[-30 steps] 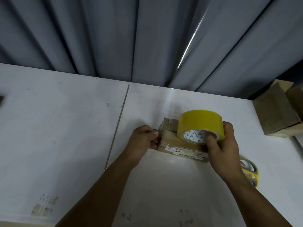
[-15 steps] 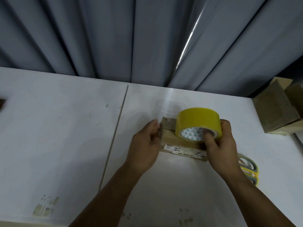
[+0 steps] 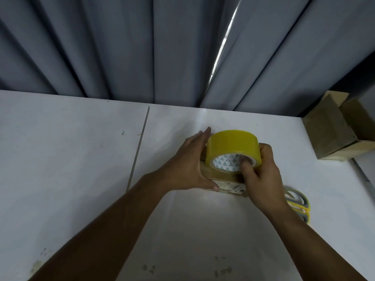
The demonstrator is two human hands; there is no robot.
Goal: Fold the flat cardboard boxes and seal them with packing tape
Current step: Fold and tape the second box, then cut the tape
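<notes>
The left hand [image 3: 190, 165], fingers straight, presses the small box [image 3: 224, 177], mostly hidden. The right hand [image 3: 261, 179] grasps the tape roll [image 3: 233, 142]; scissors [image 3: 298, 201] partly covered by wrist.

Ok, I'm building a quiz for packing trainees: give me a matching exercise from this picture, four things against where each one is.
Things:
1 tape roll
2 left hand
3 scissors
4 open carton

Places:
A at the far right, away from both hands
B flat against the left end of the small box
C gripped by the right hand, on top of the small box
D lying on the table beside the right wrist

Pairs: 1-C; 2-B; 3-D; 4-A
</notes>
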